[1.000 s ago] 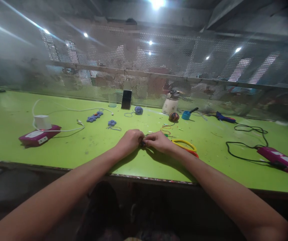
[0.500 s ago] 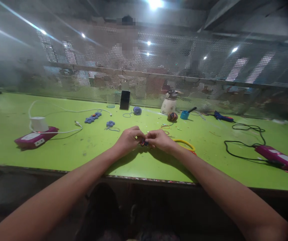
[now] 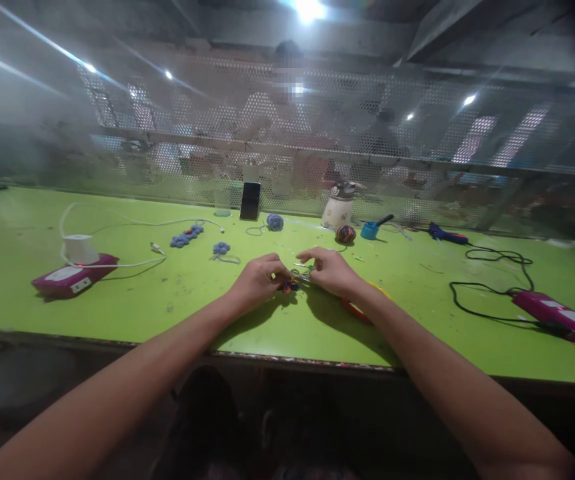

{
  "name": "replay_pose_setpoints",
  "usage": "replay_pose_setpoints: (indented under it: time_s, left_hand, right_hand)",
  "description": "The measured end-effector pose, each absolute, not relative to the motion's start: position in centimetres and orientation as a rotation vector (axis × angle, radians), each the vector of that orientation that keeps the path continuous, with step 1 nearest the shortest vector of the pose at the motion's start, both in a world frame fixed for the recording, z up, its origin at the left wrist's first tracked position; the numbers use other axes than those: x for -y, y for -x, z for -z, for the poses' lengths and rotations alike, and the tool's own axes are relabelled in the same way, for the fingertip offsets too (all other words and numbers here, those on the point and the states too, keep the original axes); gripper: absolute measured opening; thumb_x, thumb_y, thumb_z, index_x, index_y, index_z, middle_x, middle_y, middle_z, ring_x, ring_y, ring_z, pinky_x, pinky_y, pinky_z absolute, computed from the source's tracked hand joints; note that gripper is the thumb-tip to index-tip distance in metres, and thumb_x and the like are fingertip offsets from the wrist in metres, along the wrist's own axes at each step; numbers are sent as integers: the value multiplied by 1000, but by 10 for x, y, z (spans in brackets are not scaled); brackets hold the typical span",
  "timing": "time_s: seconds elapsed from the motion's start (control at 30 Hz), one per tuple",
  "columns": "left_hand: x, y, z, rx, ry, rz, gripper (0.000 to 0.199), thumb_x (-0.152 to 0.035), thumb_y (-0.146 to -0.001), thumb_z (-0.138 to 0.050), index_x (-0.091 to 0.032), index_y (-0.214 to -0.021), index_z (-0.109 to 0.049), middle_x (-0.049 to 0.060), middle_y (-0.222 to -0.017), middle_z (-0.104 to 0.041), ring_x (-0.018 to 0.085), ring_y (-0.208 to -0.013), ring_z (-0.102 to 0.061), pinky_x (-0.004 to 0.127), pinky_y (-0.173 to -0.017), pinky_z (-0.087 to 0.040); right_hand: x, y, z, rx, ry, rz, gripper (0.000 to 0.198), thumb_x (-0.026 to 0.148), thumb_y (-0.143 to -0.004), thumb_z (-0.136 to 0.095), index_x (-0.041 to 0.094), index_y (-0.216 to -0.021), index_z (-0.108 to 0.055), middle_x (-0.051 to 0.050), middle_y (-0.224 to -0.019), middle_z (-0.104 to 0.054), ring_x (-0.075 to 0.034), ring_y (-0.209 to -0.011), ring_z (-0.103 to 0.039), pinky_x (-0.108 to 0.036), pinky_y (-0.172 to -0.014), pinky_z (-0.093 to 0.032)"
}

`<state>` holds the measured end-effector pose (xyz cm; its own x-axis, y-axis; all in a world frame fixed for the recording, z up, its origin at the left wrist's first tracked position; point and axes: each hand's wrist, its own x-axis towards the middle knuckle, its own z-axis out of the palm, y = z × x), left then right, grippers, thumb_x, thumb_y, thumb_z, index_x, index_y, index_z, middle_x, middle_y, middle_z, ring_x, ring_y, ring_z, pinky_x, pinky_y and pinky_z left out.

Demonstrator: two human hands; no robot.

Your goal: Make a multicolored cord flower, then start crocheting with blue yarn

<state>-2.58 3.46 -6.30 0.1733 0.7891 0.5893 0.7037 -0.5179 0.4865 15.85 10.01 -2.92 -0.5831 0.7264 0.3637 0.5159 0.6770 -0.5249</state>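
At the near middle of a green desk (image 3: 267,333), I watch the left hand (image 3: 260,283) pinch a small dark yarn piece (image 3: 291,286), thumb and fingertips clamped on its left side. The piece sits just above the desk between both hands, flecked with orange and blue; it is too small and too covered for me to read its long axis.

To the right, the right hand (image 3: 335,273) arches over scissors with red and yellow handles (image 3: 353,309), forefinger extended left; I cannot tell whether its other fingers close on them. The scissors' long axis runs roughly left to right, metal tips pointing left at the piece, handles to the right and slightly near.

Farther back lie a multicoloured yarn ball (image 3: 345,234), a blue yarn ball (image 3: 275,223) and, left, a blue crocheted flower (image 3: 221,249).
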Motion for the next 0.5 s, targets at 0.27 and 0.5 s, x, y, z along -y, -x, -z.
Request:
replay_pose_setpoints:
  time_s: [0.27, 0.5]
  left_hand:
    - [-33, 25, 61, -1486, -2302, -1244, 17, -16, -79, -56, -22, -81, -72, 5, -79, -59, 16, -72, -55, 28, -66, -41]
    - [-30, 25, 55, -1472, -2283, -1241, 13, -17, -78, -61, -20, -81, -73, 6, -79, -62, 15, -68, -56, 28, -66, -44]
  right_hand:
    - [-97, -153, 34, 2359, 789, -1064, 10, 14, -70, -65, 12, -75, -73, -4, -69, -68, -13, -63, -57, -24, -61, -43]
    - [-101, -156, 34, 2345, 779, -985, 13, 23, -71, -67, 11, -70, -71, -2, -59, -63, -10, -55, -50, -22, -53, -37]
